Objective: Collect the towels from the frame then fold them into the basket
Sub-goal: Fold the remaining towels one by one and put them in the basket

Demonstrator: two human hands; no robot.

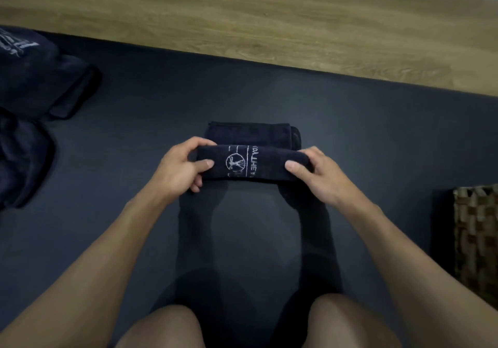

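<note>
On the dark mat (134, 121), the left hand (180, 169) and the right hand (318, 175) each grip one end of the rolled navy towel (250, 163), fingers curled around it; the woven basket (477, 234) stands well apart.

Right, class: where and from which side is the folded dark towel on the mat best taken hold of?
At its two short ends, one grip from each side. The towel lies crosswise as a long, soft bar, so holding both ends should keep the fold from opening. The left hand and right hand hold it so, thumbs on the near face.
</note>
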